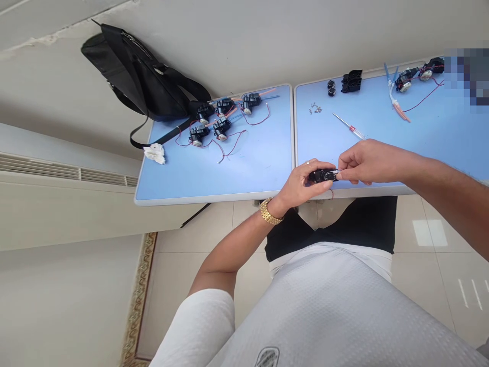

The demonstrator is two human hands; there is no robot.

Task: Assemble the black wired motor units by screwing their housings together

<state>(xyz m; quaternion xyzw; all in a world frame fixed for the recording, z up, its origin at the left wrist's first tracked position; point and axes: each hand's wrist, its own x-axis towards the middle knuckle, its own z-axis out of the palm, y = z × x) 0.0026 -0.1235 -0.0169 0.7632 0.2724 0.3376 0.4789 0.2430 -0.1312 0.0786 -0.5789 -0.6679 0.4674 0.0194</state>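
Note:
My left hand (303, 182), with a gold watch at the wrist, grips a small black motor assembly (323, 176) at the front edge of the blue table. A thin red wire hangs below it. My right hand (359, 165) pinches at the right end of the assembly; whatever its fingertips hold is too small to make out. Beyond the right hand lies a screwdriver (349, 126) with a clear and red handle. Several small screws (315, 108) are scattered farther back.
Several finished-looking motor assemblies (220, 127) with red wires lie on the left table (260, 173). Black housing parts (351, 81) and round parts (331, 88) sit at the back. More assemblies (405, 80) are at right. A black bag (141, 76) and crumpled tissue (155, 153) lie left.

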